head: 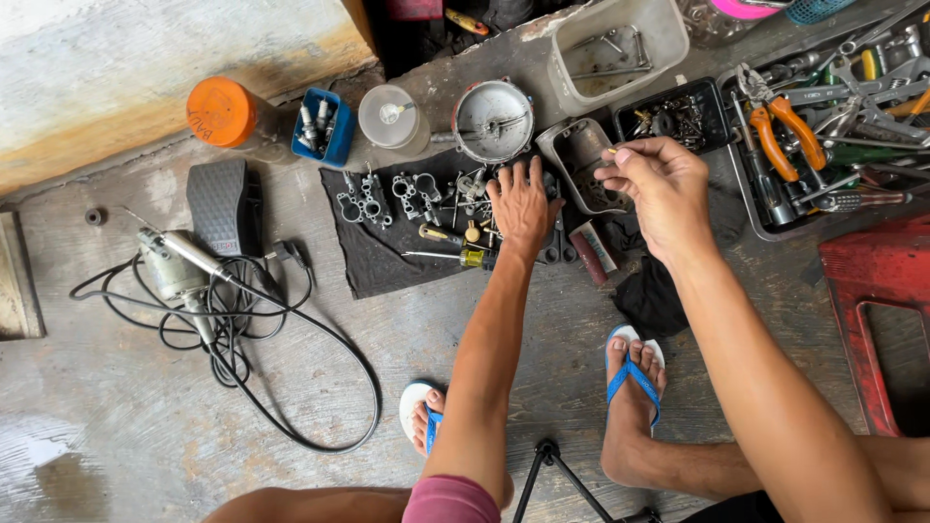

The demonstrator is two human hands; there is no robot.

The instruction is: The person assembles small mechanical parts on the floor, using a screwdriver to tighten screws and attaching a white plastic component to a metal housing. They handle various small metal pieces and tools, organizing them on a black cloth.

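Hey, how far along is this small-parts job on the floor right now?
Done: metal parts lie spread on the dark cloth. In hand: the right hand pinches a tiny piece; the left hand rests flat on the parts. Left: nothing looks reassembled; the screwdriver lies unused.

— What colours lie on the grey concrete floor (542, 320)?
— A black cloth mat (373, 257) under silver metal parts (366, 201), a yellow-handled screwdriver (455, 257), an orange round lid (219, 111), a small blue plastic box (329, 126).
— And to the side?
— Orange-handled pliers (790, 131), a red metal stool (872, 310), blue-strapped white flip-flops (635, 373), a black coiled cable (242, 320).
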